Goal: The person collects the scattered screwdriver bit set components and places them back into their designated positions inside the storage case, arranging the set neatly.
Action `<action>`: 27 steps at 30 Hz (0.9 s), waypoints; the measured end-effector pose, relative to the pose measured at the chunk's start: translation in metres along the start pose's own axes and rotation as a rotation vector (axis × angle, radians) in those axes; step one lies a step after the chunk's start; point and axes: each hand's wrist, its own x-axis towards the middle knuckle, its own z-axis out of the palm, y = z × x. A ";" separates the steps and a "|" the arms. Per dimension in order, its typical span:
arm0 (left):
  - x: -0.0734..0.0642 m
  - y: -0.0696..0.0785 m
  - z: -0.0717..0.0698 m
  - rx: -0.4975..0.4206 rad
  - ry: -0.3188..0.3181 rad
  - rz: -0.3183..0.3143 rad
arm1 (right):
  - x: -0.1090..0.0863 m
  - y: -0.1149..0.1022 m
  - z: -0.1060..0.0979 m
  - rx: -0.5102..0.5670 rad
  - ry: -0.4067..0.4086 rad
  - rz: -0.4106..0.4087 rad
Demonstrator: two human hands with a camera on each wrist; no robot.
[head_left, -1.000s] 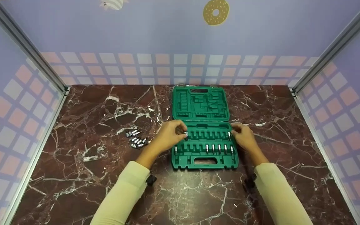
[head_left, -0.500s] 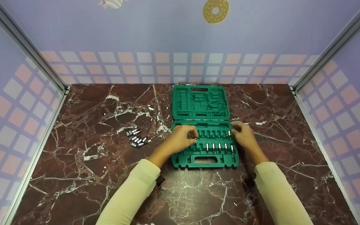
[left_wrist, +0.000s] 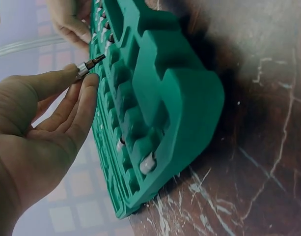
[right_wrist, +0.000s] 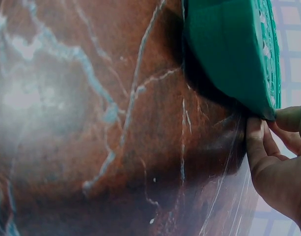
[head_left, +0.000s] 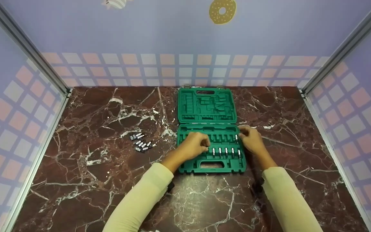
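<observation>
Bit (left_wrist: 90,66): held by its silver part, dark tip free of the fingers; too small to make out in the head view.
Left hand (head_left: 192,145): narrow pinch, thumb against fingers, over the case's lower tray; best, I think, to line tip and shank up with a slot (head_left: 219,138) before pressing.
Right hand (head_left: 250,140): thumb and fingers grip the case (head_left: 190,167) at its right edge; a useful brace against sliding.
Seated bits (head_left: 226,152): lower row, just right of the left hand, near enough for a fingertip to knock.
Loose bits (head_left: 142,143): left of centre on the surface (head_left: 108,174), apart from the case.
Room: drawing back toward the frame's bottom looks easiest; the open lid (head_left: 206,106) lies above.
</observation>
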 end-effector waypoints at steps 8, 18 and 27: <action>0.004 -0.002 0.011 0.122 -0.007 0.020 | 0.000 0.000 0.000 0.008 -0.006 -0.004; 0.007 -0.004 0.018 0.260 0.013 0.069 | 0.000 -0.001 0.001 0.008 -0.004 0.012; 0.009 -0.006 0.021 0.262 0.054 0.025 | 0.000 0.000 0.001 0.010 0.003 0.001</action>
